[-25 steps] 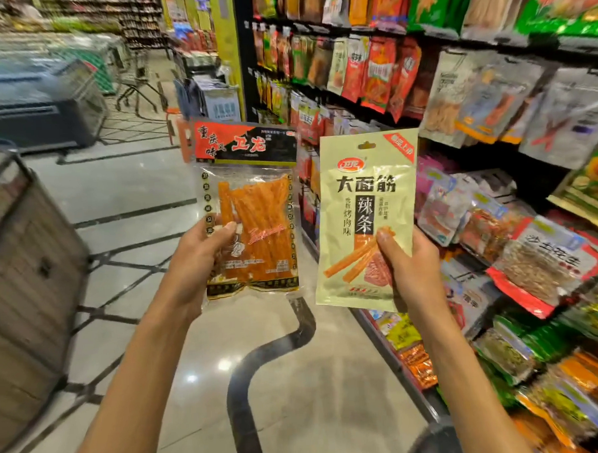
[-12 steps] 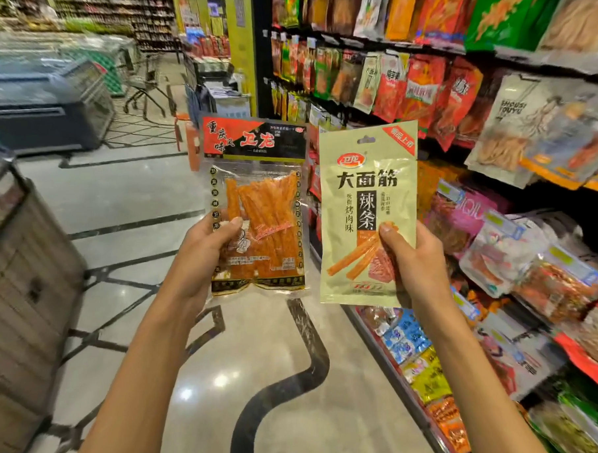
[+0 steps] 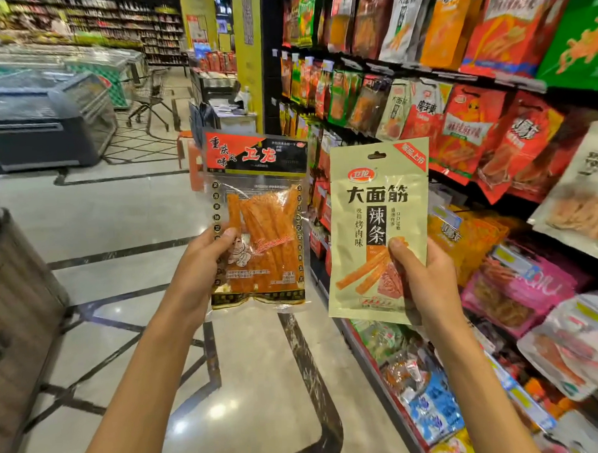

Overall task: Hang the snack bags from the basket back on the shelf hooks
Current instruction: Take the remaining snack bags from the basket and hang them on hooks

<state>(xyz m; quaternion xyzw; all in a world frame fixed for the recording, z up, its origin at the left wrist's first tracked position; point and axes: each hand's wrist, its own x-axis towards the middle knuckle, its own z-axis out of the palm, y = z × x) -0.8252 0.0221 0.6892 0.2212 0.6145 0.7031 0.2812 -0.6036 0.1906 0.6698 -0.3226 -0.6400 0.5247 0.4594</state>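
Beige bag (image 3: 376, 223) upright, pinched in my right hand (image 3: 427, 282), nearer the shelf (image 3: 421, 71). Clear bag (image 3: 256, 224) pinched in left hand (image 3: 197, 275), farther out. Hooks lie rightward.

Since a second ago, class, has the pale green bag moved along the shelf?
Yes. The pale green bag was carried forward, past the white shelf bag once beside it.

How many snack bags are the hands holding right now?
2. A clear bag with a red-and-black header in the left hand; a pale green foil bag in the right hand. None visibly tucked behind.
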